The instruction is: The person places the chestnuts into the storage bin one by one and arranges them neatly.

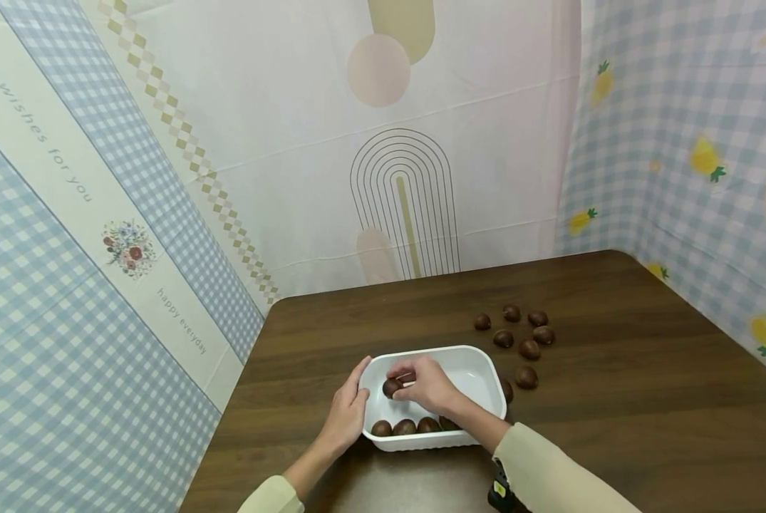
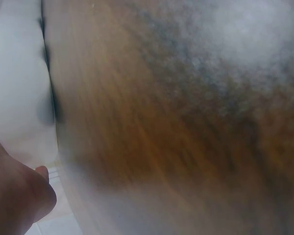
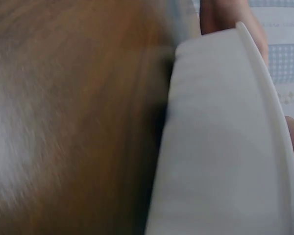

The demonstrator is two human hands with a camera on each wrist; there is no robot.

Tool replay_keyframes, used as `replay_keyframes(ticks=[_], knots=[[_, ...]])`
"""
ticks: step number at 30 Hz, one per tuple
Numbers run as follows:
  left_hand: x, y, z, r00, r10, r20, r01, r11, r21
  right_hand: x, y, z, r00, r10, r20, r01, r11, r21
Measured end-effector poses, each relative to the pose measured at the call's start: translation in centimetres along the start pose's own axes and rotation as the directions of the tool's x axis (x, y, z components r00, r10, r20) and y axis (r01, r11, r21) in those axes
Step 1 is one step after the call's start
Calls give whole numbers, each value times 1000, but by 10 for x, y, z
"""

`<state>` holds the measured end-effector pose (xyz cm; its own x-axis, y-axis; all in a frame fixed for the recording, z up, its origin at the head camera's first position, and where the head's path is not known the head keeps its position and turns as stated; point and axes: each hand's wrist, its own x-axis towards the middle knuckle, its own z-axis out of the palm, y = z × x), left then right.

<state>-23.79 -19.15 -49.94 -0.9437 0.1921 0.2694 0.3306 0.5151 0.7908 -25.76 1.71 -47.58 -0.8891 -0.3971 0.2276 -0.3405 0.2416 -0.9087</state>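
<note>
A white rectangular dish [image 1: 373,417] stands near the table's front edge. At its left end my left hand [image 1: 346,410] grips the rim, thumb on the inner side and fingers along the outside. Over the dish's left part my right hand [image 1: 429,385] pinches a brown chestnut [image 1: 392,387] between thumb and fingers. Several chestnuts [image 1: 405,427] lie in a row along the near inside wall, partly hidden by the right forearm. In the right wrist view the outer wall of the dish [image 3: 215,137] fills the middle, with the left hand [image 3: 230,17] beyond it.
Several loose chestnuts [image 1: 529,349] lie on the dark wooden table [image 1: 613,413] to the right of the dish. One chestnut [image 1: 506,390] sits close to the dish's right end, partly hidden. Patterned cloths [image 1: 306,178] hang behind and beside the table.
</note>
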Motion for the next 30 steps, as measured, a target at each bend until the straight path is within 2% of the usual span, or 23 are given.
replay_keyframes(ticks=[4, 11, 30], knots=[[1, 0, 0, 1000, 1, -5, -1, 1000, -5, 0, 0, 8, 1000, 19, 19, -19, 999, -38], [1, 0, -1, 1000, 15, -12, -15, 1000, 0, 3, -1, 17, 999, -10, 49, 16, 993, -113], [0, 1, -1, 1000, 10, -7, -10, 1000, 14, 0, -2, 20, 993, 34, 115, -30, 999, -30]])
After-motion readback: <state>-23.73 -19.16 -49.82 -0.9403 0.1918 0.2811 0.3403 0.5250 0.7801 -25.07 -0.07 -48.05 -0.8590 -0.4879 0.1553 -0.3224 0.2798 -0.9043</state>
